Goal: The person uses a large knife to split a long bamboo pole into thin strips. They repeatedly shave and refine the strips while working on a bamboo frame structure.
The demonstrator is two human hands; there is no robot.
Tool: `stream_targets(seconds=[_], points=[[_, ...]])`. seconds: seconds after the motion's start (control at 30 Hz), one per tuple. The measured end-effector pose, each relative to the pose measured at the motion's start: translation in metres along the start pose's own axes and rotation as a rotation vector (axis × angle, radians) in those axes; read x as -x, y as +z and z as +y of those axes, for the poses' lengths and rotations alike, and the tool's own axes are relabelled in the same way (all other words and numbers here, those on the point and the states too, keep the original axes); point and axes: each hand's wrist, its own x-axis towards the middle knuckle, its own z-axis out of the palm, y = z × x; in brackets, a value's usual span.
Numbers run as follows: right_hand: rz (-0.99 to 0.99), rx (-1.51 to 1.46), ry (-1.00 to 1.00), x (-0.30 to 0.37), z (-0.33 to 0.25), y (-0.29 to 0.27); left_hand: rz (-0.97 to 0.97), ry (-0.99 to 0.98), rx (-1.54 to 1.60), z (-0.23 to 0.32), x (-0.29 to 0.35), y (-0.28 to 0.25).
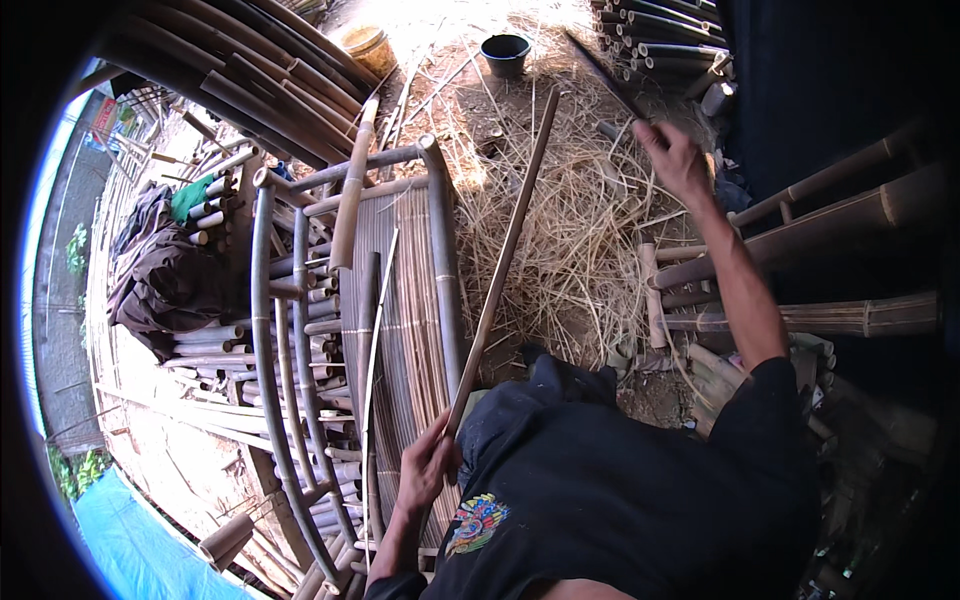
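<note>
My left hand [428, 462] is closed around the lower end of a long split bamboo strip [514, 235], which slants up and away from my lap. Out to the right, my raised right hand [676, 160] grips a long dark-bladed knife [600, 70], its blade pointing up and to the left. Blade and strip are apart. Just left of the strip stands a bamboo bench [415, 250] with a slatted seat. A thin pale bamboo strip [375, 375] and a dark pole lie on that seat.
Loose bamboo shavings [560, 210] cover the ground ahead. Beyond them stand a black bucket [505, 55] and a yellow bucket [368, 50]. Bamboo poles [270, 80] are stacked at the upper left. Another bamboo frame [800, 235] is on the right. Dark cloth [170, 270] lies at left.
</note>
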Motion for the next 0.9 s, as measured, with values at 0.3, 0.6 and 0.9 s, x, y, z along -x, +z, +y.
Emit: stream_targets(seconds=[0.3, 0.6, 0.9], points=[[-0.047, -0.257, -0.747, 0.148, -0.146, 0.060, -0.091, 0.031, 0.322, 0.102, -0.107, 0.061], [-0.033, -0.241, -0.725, 0.133, -0.131, 0.049, -0.111, 0.149, 0.279, 0.088, -0.085, 0.067], [-0.223, -0.262, -0.312, 0.119, -0.112, 0.042, -0.116, 0.123, 0.265, 0.078, -0.067, 0.066]])
